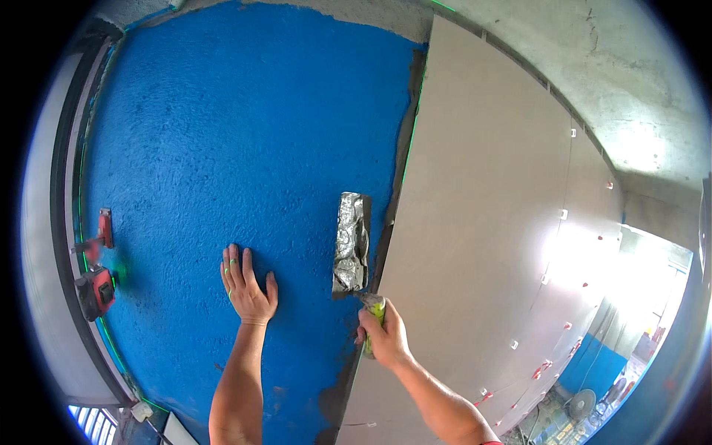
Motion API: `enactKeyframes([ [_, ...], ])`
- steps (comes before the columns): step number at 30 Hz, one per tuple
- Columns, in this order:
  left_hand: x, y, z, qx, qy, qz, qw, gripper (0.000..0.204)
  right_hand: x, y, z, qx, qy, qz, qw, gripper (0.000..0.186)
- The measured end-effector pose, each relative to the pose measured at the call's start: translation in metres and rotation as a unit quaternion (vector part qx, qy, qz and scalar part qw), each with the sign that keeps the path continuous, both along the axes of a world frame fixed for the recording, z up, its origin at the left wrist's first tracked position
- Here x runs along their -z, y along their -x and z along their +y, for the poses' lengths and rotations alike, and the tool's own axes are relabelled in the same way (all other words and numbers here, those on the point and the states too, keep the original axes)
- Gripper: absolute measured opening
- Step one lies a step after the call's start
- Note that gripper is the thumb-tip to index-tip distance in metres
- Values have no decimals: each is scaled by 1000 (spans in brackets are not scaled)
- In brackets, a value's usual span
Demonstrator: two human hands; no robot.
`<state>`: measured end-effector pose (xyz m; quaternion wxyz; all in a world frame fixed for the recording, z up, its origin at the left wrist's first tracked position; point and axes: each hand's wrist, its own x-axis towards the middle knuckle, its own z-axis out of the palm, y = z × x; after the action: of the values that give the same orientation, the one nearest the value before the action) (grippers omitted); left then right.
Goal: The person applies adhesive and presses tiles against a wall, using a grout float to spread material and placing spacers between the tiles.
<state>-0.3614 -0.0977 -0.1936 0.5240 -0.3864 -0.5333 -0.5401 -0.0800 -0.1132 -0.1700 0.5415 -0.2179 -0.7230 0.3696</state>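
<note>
My left hand (251,297) lies against the blue-coated wall (222,133), fingers stretched out and holding nothing. A thin green light line crosses its fingers. In my right hand (387,335) is the yellow-green handle of a trowel (351,245), with the fingers wrapped round it. The trowel's long blade points upward, and its face looks silvery, wet and lumpy. It is beside the bare grey strip at the blue coat's right edge. Whether the blade touches the wall I cannot tell.
Large beige panels (475,185) cover the wall on the right, with small white and red clips (545,367) along their joints. A red and black laser level (96,291) is mounted at the left by a dark frame (65,163). A round fan (582,404) stands at lower right.
</note>
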Motion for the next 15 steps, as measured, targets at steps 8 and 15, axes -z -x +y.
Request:
enactKeyframes([
  [8,0,1,-2,5,2,6,1000,60,-54,8,6,72,-28,63,995,24],
  [15,-3,1,-2,4,-6,6,1000,60,-60,-2,-24,43,-90,61,993,22],
])
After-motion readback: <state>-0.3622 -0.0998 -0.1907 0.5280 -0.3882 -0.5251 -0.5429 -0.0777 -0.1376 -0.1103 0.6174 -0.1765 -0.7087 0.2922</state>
